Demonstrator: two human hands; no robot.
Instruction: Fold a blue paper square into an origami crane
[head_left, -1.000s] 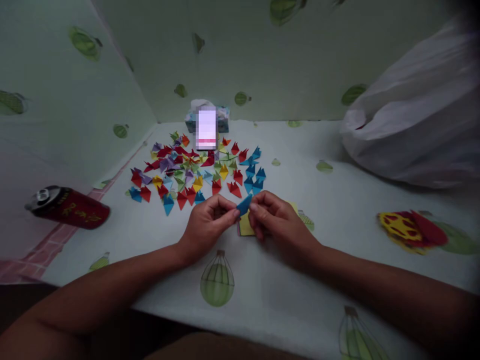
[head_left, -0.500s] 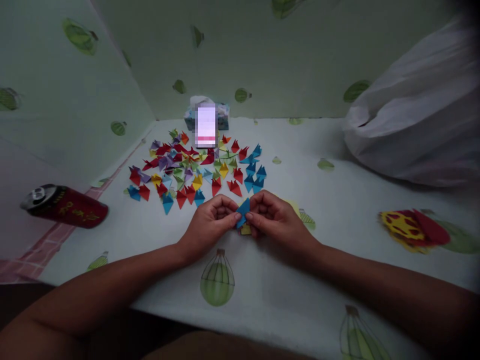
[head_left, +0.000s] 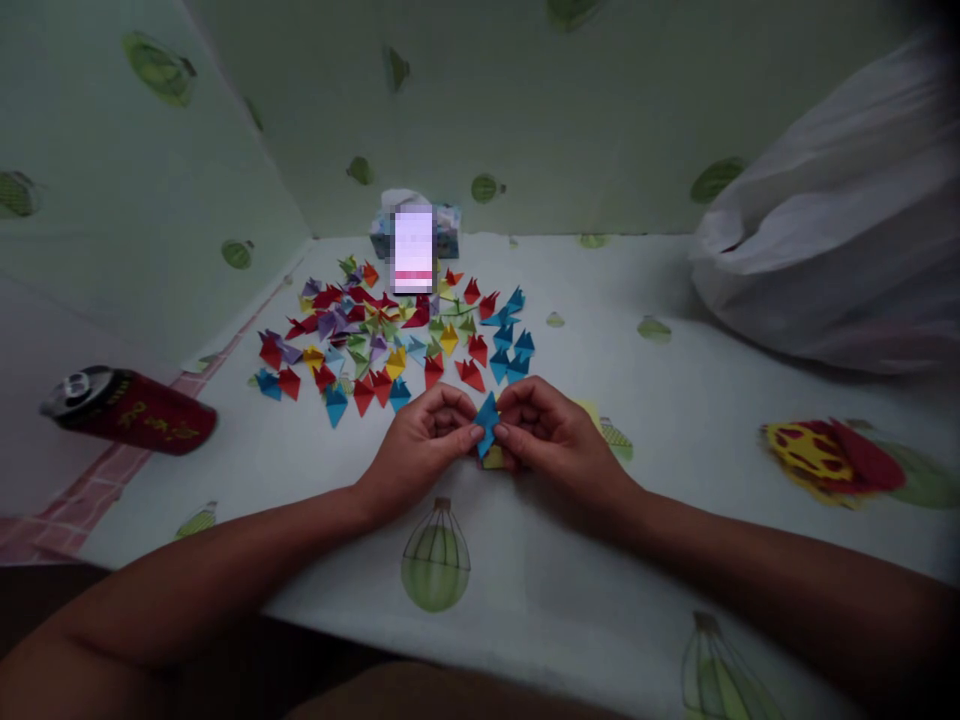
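A small folded blue paper [head_left: 487, 424] stands between my two hands, shaped like a narrow diamond. My left hand [head_left: 435, 425] pinches its left side between thumb and fingers. On the other side, my right hand [head_left: 551, 432] grips the right edge with thumb and curled fingers. Under the hands, a yellow piece of paper [head_left: 493, 458] shows in part. Beyond them lie many folded paper pieces in red, blue, yellow, green and purple, among them a blue one [head_left: 335, 404] and a red one [head_left: 471, 374].
A red drink can [head_left: 135, 410] lies on its side at the left. A lit phone [head_left: 413, 250] leans on a tissue box [head_left: 448, 232] at the back. To the right are a white plastic bag [head_left: 825, 250] and red and yellow cut-outs [head_left: 814, 455].
The blue paper has turned slightly in my fingers and now shows a more upright diamond. Both hands keep nearly the same place and hold.
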